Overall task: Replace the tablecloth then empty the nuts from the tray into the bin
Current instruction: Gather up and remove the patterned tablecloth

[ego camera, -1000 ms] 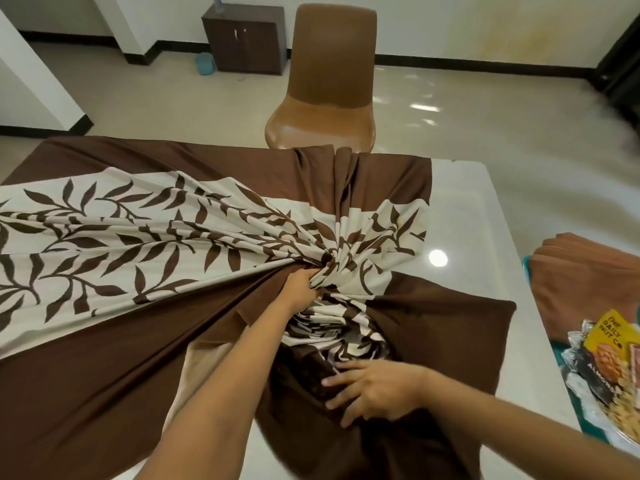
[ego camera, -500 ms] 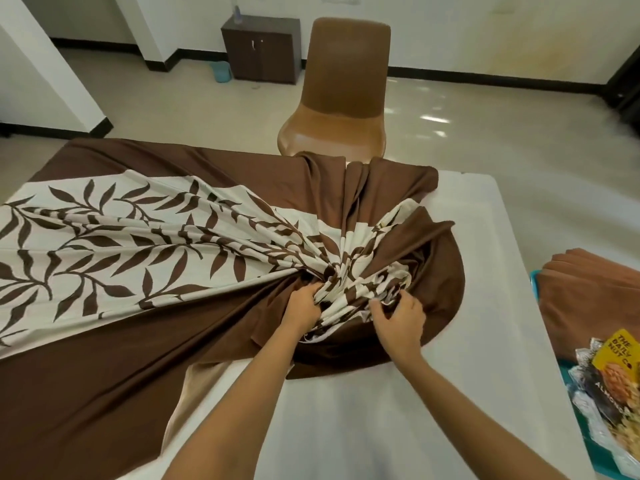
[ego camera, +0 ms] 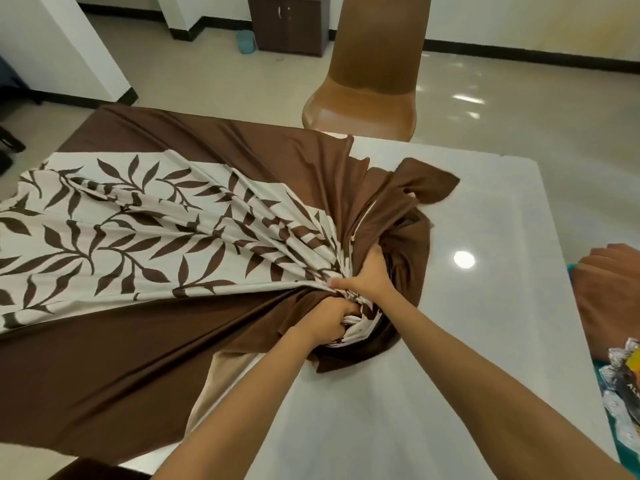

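White table [ego camera: 485, 341], bunched tablecloth [ego camera: 138, 244], packets [ego camera: 623, 386] in tray [ego camera: 621, 457]

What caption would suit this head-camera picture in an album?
Left hand and right hand grip the bunched brown leaf-patterned tablecloth on a glossy white table, brown plastic chair beyond.

Shows two bare forearms [ego camera: 242, 393], slim and smooth, one from 7 o'clock, one from 5 o'clock. Ends in a bare left hand [ego camera: 329, 322] and a bare right hand [ego camera: 369, 278], with a short thumbnail [ego camera: 331, 282] at the latter's 9 o'clock edge.
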Motion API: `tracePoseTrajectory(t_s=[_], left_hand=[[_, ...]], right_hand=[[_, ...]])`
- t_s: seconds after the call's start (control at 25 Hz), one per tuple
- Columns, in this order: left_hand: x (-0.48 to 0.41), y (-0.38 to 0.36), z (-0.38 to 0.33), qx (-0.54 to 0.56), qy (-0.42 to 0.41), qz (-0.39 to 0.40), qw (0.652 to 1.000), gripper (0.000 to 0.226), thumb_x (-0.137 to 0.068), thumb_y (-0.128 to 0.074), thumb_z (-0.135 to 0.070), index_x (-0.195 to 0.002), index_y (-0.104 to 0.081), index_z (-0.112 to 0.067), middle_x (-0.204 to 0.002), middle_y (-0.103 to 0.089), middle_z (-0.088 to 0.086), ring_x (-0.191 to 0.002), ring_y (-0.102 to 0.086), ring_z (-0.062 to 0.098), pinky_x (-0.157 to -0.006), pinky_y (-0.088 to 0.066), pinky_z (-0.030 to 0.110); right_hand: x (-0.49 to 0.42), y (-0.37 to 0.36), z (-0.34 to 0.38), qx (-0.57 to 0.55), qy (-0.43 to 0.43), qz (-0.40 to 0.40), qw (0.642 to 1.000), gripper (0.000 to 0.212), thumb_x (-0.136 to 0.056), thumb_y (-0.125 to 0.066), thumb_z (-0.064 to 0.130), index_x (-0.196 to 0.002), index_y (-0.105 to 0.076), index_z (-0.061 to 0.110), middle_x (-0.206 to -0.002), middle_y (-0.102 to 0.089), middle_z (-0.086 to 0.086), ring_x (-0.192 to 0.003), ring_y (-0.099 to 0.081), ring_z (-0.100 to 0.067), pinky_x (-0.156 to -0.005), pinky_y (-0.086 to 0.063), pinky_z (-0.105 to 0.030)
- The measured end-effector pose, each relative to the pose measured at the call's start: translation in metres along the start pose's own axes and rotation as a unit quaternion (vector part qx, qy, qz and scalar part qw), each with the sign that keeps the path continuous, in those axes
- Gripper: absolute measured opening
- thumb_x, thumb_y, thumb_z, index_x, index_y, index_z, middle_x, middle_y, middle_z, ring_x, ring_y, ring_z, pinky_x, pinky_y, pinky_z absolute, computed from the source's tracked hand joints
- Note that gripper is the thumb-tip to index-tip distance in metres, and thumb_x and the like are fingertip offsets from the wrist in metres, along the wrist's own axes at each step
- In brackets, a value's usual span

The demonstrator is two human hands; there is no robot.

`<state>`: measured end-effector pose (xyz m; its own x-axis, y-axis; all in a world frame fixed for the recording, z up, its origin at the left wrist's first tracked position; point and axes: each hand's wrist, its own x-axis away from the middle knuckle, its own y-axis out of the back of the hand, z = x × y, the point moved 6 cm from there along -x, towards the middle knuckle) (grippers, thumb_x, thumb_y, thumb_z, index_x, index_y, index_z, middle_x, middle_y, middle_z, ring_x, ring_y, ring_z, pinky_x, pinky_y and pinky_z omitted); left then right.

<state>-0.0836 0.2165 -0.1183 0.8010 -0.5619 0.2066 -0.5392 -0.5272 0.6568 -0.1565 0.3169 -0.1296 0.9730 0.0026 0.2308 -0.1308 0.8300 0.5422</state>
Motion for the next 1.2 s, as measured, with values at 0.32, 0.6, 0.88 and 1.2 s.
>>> tracePoseTrajectory(t_s=[0.32, 0.6, 0.88, 1.2], left_hand=[[0.131, 0.053, 0.053, 0.097, 0.322, -0.504, 0.795, 0.073, -0.077, -0.053, -0.062, -0.137, -0.043, -0.02, -0.145, -0.041, 0.002, -0.134, -0.035, 0.02, -0.108, -0.032, 0.037], [0.145, 0.087, 0.129, 0.262, 0.524, -0.547, 0.598, 0.12, -0.068, -0.071, -0.065, -0.152, -0.007, -0.007, -0.159, -0.009, 0.012, -0.146, -0.007, 0.03, -0.116, -0.014, 0.047], [0.011, 0.11, 0.094, 0.45, 0.294, -0.285, 0.794, 0.102, -0.082, -0.063, -0.055, -0.152, 0.001, -0.018, -0.16, -0.01, -0.001, -0.146, -0.014, 0.02, -0.114, -0.019, 0.034], [-0.057, 0.075, 0.039, 0.185, 0.221, -0.074, 0.955, 0.075, -0.074, -0.073, -0.041, -0.135, -0.043, -0.009, -0.136, -0.05, 0.003, -0.13, -0.044, 0.024, -0.097, -0.037, 0.029]], right_hand=[[0.002, -0.01, 0.006, 0.101, 0.107, 0.028, 0.989, 0.091, -0.068, -0.073, 0.036, -0.144, -0.031, 0.01, -0.144, -0.04, -0.013, -0.131, -0.039, -0.032, -0.107, -0.034, -0.048], [0.005, -0.016, 0.012, 0.09, 0.152, 0.046, 0.983, 0.069, -0.078, -0.066, 0.013, -0.141, -0.039, 0.01, -0.135, -0.051, -0.011, -0.123, -0.049, -0.031, -0.102, -0.041, -0.038], [0.03, -0.027, 0.015, 0.132, 0.258, 0.199, 0.936, 0.058, -0.081, -0.056, 0.007, -0.138, -0.047, 0.01, -0.136, -0.054, -0.007, -0.125, -0.048, -0.019, -0.102, -0.032, -0.019], [0.021, -0.028, 0.032, 0.286, 0.243, 0.428, 0.822, 0.038, -0.075, -0.055, -0.005, -0.107, -0.067, 0.013, -0.115, -0.065, -0.008, -0.108, -0.056, -0.022, -0.096, -0.045, -0.035]])
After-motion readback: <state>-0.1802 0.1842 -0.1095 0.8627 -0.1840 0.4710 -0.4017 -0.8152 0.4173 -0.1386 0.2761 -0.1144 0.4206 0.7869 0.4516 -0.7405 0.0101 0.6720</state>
